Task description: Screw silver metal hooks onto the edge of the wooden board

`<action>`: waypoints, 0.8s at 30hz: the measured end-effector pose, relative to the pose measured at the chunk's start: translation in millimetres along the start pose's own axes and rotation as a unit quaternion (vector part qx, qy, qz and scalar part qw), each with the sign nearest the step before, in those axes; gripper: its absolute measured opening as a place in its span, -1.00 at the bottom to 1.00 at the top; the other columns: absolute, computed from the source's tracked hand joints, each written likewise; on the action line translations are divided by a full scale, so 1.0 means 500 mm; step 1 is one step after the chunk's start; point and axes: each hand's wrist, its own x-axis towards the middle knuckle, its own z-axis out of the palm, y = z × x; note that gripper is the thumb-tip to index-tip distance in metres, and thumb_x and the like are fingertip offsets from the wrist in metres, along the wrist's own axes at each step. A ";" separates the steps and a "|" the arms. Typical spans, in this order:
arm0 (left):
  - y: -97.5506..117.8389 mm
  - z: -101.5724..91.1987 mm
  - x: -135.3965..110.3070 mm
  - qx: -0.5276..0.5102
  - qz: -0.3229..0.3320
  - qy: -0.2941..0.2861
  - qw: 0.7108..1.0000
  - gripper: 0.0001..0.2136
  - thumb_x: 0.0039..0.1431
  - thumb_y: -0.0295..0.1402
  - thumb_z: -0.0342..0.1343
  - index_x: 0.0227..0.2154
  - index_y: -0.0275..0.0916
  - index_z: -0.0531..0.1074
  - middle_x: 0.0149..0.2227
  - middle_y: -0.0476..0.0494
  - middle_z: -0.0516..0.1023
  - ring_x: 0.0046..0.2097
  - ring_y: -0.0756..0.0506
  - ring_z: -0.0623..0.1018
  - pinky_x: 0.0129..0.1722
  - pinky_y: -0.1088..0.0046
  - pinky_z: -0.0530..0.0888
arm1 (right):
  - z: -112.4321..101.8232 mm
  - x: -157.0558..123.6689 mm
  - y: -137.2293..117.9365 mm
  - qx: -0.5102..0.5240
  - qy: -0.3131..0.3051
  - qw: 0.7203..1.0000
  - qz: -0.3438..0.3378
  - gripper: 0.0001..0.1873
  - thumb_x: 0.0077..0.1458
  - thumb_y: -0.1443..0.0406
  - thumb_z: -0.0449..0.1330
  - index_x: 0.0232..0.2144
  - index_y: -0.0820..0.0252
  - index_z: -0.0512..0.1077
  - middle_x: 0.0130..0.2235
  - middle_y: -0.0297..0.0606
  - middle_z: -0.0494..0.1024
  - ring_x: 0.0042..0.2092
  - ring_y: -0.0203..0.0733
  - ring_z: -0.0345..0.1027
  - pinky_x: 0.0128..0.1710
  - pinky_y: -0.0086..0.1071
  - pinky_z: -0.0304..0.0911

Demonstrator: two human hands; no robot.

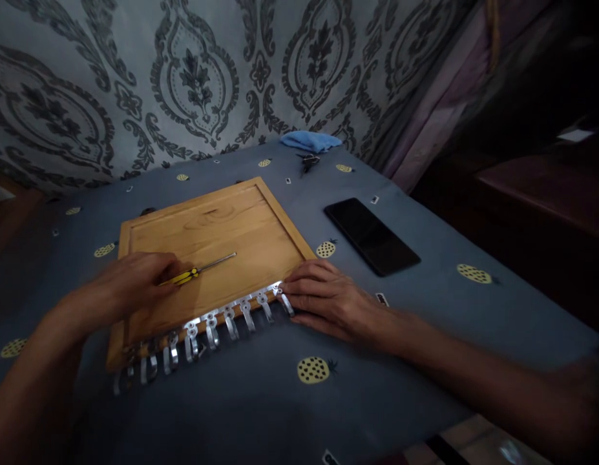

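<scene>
A wooden tray-like board (216,226) lies on a blue cloth with yellow pineapple prints. A metal strip of several hooks (212,329) runs along the board's near edge. My left hand (134,284) rests on the board, fingers closed round the yellow handle of a screwdriver (197,271) whose steel shaft points right. My right hand (323,300) lies flat at the board's near right corner, fingertips pressed on the right end of the hook strip.
A black phone (371,236) lies face up to the right of the board. A folded blue cloth (311,140) and a small dark object (309,159) sit at the far edge by the patterned wall. The table edge drops off to the right.
</scene>
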 end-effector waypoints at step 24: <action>0.298 -0.032 -0.048 -0.268 0.168 0.358 0.878 -0.95 0.34 -0.30 0.08 -0.21 -0.11 0.40 -0.29 0.12 0.60 -0.32 0.02 0.60 -0.30 0.53 0.58 | -0.005 0.003 -0.007 -0.018 0.011 1.000 -0.003 -0.77 0.37 0.28 0.13 -0.05 0.26 0.52 -0.15 -0.17 0.65 -0.02 -0.08 0.44 0.00 -0.13 0.37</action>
